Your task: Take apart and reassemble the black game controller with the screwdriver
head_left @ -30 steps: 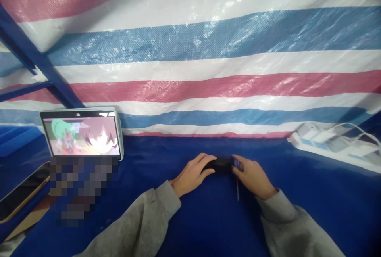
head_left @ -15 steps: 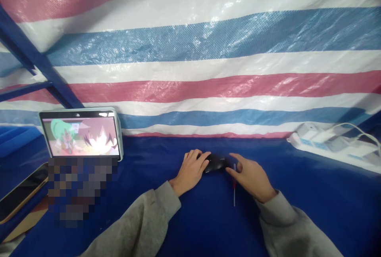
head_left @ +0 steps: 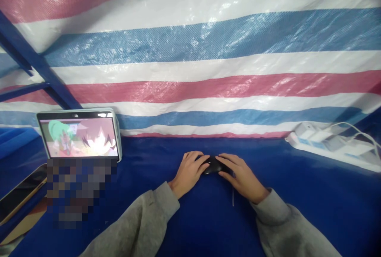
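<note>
A small black object, glossy and rounded like a computer mouse (head_left: 212, 166), rests on the blue table between my two hands. My left hand (head_left: 189, 171) grips its left end with thumb and fingers. At the right end, my right hand (head_left: 243, 177) has its thumb and fingers closed round the black body. Beneath the right hand lies a thin tool, its slim metal shaft (head_left: 233, 196) poking out toward me; the hand covers most of the rest, and it looks like a small screwdriver.
On the left stands a tablet (head_left: 79, 138) showing a cartoon, with a phone (head_left: 24, 191) and a pixelated patch near it. A white power strip (head_left: 333, 154) with plugs and cables sits at the right. Striped sheeting (head_left: 190, 66) hangs behind the blue tabletop (head_left: 205, 225).
My right hand has moved left and closed onto the right end of the black mouse, covering more of the thin tool. The left hand keeps its hold.
</note>
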`<state>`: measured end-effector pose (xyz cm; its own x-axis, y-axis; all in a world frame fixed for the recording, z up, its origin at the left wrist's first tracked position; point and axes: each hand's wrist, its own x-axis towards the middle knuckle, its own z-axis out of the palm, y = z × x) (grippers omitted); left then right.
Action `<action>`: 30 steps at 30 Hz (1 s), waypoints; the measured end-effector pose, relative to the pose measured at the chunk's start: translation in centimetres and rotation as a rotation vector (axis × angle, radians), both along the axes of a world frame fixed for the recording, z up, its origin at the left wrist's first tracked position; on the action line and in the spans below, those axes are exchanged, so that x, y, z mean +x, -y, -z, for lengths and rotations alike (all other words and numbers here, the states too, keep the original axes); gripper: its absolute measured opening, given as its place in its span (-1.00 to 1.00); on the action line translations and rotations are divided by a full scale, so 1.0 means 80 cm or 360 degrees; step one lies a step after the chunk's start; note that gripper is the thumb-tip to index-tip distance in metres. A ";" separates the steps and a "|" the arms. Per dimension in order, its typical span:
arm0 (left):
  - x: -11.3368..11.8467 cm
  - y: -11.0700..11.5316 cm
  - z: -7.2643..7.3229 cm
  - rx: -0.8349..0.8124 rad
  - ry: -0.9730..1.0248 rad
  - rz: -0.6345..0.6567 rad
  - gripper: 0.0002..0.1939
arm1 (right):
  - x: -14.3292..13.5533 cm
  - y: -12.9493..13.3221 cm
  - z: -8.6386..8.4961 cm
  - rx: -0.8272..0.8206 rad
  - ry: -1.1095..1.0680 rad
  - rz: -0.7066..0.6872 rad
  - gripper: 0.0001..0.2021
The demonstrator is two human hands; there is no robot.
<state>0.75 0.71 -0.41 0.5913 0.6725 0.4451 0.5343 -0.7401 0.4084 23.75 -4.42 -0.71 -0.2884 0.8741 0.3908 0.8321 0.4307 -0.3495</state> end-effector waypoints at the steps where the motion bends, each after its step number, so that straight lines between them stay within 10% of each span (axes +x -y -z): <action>1: 0.000 0.001 -0.001 0.0019 0.0039 -0.0004 -0.72 | 0.000 0.001 -0.002 -0.0011 -0.0001 0.0005 -0.59; 30: -0.006 -0.002 0.000 -0.0020 0.0267 0.0039 -0.85 | -0.003 0.003 -0.016 -0.0090 -0.0052 0.0055 -0.64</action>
<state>0.31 0.85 -0.37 0.5256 0.6649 0.5308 0.4397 -0.7464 0.4996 23.49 -4.67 0.53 -0.2455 0.9043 0.3494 0.8340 0.3807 -0.3994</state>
